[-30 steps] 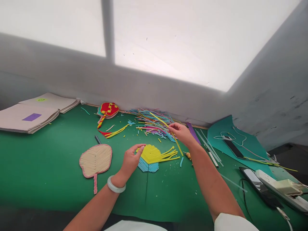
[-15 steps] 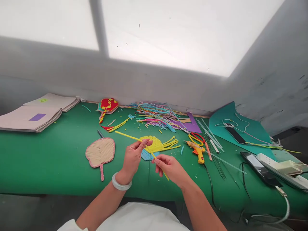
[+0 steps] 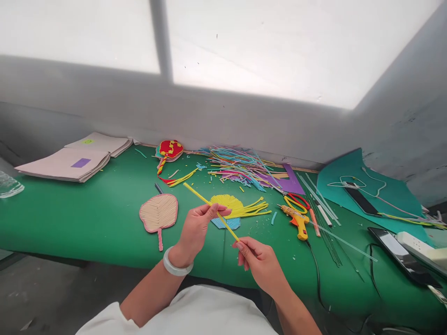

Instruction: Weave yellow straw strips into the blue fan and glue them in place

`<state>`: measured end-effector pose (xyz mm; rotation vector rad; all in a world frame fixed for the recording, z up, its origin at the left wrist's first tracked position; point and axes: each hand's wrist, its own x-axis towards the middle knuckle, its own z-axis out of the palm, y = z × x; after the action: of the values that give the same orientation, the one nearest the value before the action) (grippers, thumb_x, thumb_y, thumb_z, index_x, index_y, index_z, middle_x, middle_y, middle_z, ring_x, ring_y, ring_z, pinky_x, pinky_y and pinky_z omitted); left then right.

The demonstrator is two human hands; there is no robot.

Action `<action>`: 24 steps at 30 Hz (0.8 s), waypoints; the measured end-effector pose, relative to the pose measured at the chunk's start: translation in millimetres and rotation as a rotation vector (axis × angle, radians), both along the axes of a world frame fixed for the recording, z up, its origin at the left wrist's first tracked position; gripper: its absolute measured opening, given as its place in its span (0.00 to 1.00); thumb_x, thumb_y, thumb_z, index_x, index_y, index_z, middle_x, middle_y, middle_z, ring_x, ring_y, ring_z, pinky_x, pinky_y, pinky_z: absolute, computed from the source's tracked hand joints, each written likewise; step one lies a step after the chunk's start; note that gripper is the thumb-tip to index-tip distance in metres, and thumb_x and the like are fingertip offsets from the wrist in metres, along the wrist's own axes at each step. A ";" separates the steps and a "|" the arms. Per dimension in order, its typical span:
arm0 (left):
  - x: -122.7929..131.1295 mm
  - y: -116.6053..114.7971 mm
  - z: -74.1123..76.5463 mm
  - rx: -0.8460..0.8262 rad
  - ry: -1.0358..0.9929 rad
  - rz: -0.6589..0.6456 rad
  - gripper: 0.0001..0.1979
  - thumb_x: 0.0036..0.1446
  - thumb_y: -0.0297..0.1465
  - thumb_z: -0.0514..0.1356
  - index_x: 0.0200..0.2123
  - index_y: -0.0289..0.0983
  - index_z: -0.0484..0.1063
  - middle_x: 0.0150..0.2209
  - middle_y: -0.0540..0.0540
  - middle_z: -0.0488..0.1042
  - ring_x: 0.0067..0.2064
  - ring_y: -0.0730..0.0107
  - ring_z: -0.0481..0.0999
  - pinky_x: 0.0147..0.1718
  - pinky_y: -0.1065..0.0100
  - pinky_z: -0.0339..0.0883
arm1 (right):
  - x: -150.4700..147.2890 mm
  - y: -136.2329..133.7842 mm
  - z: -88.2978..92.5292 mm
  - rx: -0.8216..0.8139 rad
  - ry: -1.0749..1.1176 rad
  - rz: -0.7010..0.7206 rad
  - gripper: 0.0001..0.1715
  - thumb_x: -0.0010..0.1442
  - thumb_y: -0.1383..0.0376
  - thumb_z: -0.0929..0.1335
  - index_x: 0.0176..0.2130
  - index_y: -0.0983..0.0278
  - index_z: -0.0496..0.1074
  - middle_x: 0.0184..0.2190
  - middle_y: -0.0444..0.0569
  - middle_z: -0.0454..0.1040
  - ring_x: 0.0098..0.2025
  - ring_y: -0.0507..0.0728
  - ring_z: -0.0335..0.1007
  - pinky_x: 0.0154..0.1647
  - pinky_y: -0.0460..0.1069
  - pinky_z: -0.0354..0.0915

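Note:
A thin yellow strip (image 3: 227,225) slants down to the right between my hands. My left hand (image 3: 198,229) pinches it near the middle, with its upper end sticking out past the thumb. Fingers of my right hand (image 3: 257,260) are closed on its lower end. Behind them on the table lies a piece covered in yellow strips (image 3: 228,202), with loose yellow tails (image 3: 256,210) fanning to the right and a light blue lower part (image 3: 232,223). My left hand hides part of this piece. A beige fan (image 3: 159,214) with pink edging and handle lies left of my left hand.
A yellow glue gun (image 3: 296,222) and red-and-yellow scissors (image 3: 296,204) lie on the right. Farther right are a phone (image 3: 401,256) and a white power strip (image 3: 415,244). Colourful strips (image 3: 237,165) are heaped at the back, near a red fan (image 3: 170,149). Paper stacks (image 3: 70,163) lie left.
My right hand has slid down to the yellow strip's lower end, farther from my left hand. The view has turned a little left, bringing a clear container into sight at the left edge.

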<state>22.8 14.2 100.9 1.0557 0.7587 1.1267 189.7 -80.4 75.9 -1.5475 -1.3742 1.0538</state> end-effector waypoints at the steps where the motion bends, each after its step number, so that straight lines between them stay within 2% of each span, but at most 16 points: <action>1: -5.2 2.3 1.4 0.002 -0.011 0.021 0.20 0.54 0.48 0.66 0.36 0.35 0.80 0.36 0.40 0.83 0.47 0.53 0.81 0.57 0.54 0.63 | 1.3 -4.0 -3.2 -0.004 -0.018 0.001 0.33 0.58 0.36 0.63 0.34 0.60 0.77 0.19 0.45 0.71 0.20 0.54 0.64 0.23 0.49 0.61; 6: -20.4 6.7 5.3 0.004 -0.022 0.104 0.21 0.52 0.48 0.67 0.35 0.35 0.80 0.34 0.40 0.83 0.48 0.51 0.81 0.59 0.52 0.61 | 7.3 -20.4 -13.0 -0.006 -0.094 -0.014 0.34 0.59 0.35 0.62 0.34 0.59 0.78 0.19 0.47 0.72 0.20 0.55 0.65 0.23 0.50 0.61; 12: -26.0 14.2 8.9 0.008 -0.022 0.122 0.21 0.52 0.48 0.68 0.33 0.34 0.80 0.34 0.39 0.83 0.50 0.50 0.81 0.60 0.52 0.61 | 14.8 -27.8 -6.1 -0.042 -0.100 0.025 0.31 0.59 0.36 0.63 0.31 0.58 0.76 0.19 0.46 0.72 0.21 0.55 0.65 0.24 0.50 0.61; 14: -29.2 18.9 11.1 0.031 -0.079 0.127 0.23 0.54 0.49 0.66 0.39 0.34 0.79 0.40 0.38 0.83 0.52 0.51 0.79 0.60 0.52 0.62 | 17.7 -26.5 -1.5 -0.069 -0.035 0.021 0.31 0.58 0.36 0.64 0.32 0.59 0.76 0.19 0.45 0.72 0.21 0.54 0.64 0.24 0.50 0.60; 16: -30.3 20.3 12.5 0.068 -0.152 0.107 0.28 0.57 0.52 0.63 0.49 0.35 0.76 0.49 0.37 0.80 0.57 0.51 0.76 0.60 0.51 0.62 | 19.3 -23.0 3.3 -0.088 0.089 0.000 0.31 0.58 0.36 0.65 0.33 0.60 0.76 0.19 0.44 0.72 0.21 0.53 0.64 0.25 0.49 0.60; 18: -26.1 15.1 12.0 0.085 -0.164 0.023 0.32 0.58 0.54 0.60 0.57 0.37 0.71 0.54 0.37 0.77 0.60 0.53 0.73 0.62 0.51 0.60 | 17.9 -17.7 7.9 -0.084 0.232 -0.016 0.29 0.57 0.38 0.67 0.33 0.60 0.75 0.19 0.43 0.71 0.21 0.52 0.64 0.25 0.48 0.61; 19: -21.4 9.7 10.8 0.082 -0.132 -0.036 0.33 0.57 0.54 0.61 0.57 0.38 0.71 0.54 0.37 0.77 0.60 0.53 0.72 0.62 0.52 0.59 | 15.8 -14.6 10.1 -0.078 0.294 -0.013 0.28 0.57 0.39 0.67 0.33 0.61 0.74 0.19 0.43 0.71 0.21 0.52 0.64 0.25 0.48 0.61; 21: -8.5 -4.2 7.2 0.068 -0.023 -0.191 0.32 0.53 0.52 0.66 0.55 0.39 0.74 0.53 0.38 0.78 0.61 0.53 0.71 0.62 0.56 0.59 | 9.5 -7.9 14.2 -0.069 0.383 0.014 0.27 0.58 0.40 0.68 0.33 0.61 0.74 0.18 0.42 0.71 0.20 0.51 0.63 0.25 0.48 0.60; 22: -1.4 -11.3 5.3 0.044 0.012 -0.289 0.31 0.50 0.51 0.69 0.53 0.39 0.76 0.52 0.39 0.79 0.60 0.53 0.73 0.59 0.57 0.63 | 5.8 -4.9 15.9 -0.069 0.407 0.037 0.27 0.58 0.41 0.69 0.33 0.61 0.74 0.18 0.42 0.70 0.20 0.51 0.63 0.25 0.47 0.60; 24: 10.6 -21.9 2.4 -0.007 0.048 -0.422 0.28 0.49 0.49 0.70 0.48 0.38 0.79 0.47 0.39 0.81 0.52 0.52 0.78 0.51 0.57 0.70 | -0.9 -0.3 18.8 -0.081 0.425 0.090 0.27 0.58 0.41 0.69 0.33 0.62 0.74 0.17 0.41 0.70 0.19 0.50 0.63 0.25 0.47 0.60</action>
<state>33.4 -7.7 103.3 1.1747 0.5417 0.7389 188.8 -80.8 94.6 -1.2316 -1.1227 1.4138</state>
